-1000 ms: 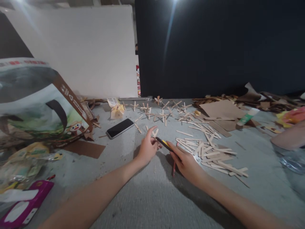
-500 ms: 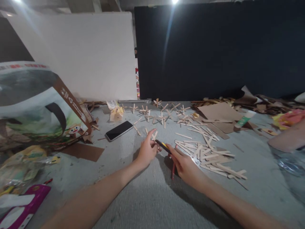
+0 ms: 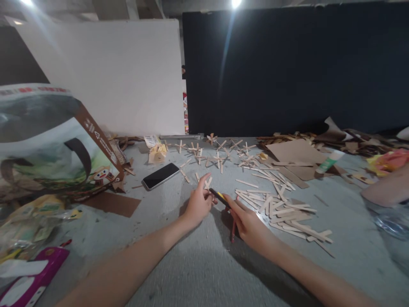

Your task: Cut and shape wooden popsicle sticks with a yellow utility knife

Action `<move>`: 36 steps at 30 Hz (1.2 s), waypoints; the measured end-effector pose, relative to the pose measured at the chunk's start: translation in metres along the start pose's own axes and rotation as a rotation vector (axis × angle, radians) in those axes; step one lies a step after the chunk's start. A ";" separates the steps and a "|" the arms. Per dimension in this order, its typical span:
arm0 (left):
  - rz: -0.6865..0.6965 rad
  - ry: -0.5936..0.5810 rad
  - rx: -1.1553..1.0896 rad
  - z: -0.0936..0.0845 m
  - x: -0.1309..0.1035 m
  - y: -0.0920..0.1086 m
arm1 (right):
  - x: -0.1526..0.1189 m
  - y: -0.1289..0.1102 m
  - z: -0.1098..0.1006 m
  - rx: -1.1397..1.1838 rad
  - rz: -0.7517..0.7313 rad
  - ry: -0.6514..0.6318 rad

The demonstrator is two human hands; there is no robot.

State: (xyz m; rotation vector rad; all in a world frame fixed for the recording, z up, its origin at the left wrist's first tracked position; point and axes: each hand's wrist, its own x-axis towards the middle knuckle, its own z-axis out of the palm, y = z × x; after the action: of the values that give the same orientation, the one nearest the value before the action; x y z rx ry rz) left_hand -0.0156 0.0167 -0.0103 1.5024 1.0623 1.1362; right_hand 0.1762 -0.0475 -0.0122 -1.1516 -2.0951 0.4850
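My left hand (image 3: 198,204) is closed in front of me, thumb and fingers curled together with one finger pointing up. Whatever it pinches is too small or hidden to name. Right beside its fingertips are crossed wooden craft sticks (image 3: 207,183); whether the hand touches them I cannot tell. My right hand (image 3: 247,219) grips a slim black-and-yellow tool (image 3: 220,197) whose tip reaches the left fingers. A reddish pencil-like stick (image 3: 233,232) shows below the right hand, partly covered by it. To the right lies a loose pile of flat craft sticks (image 3: 287,213).
Several star-shaped stick pieces (image 3: 218,160) stand farther back. A smartphone (image 3: 160,175) lies left of them. Cardboard pieces (image 3: 292,153) and a glue tube (image 3: 330,162) are at the right. A large printed bag (image 3: 96,149) and a purple case (image 3: 47,268) sit left. Another person's arm (image 3: 388,185) rests far right.
The whole view has shifted very slightly. Both hands keep almost the same pose, with the black-and-yellow tool still at the left fingers.
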 end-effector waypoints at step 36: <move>-0.031 0.382 -0.084 -0.016 0.016 -0.003 | -0.013 -0.027 0.006 -0.140 0.105 0.127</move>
State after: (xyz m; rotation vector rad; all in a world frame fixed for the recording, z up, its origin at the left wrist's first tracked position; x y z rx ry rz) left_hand -0.0284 0.0354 -0.0082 1.2260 1.2694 1.4640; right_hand 0.1610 -0.0734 -0.0050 -1.3423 -1.9916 0.3076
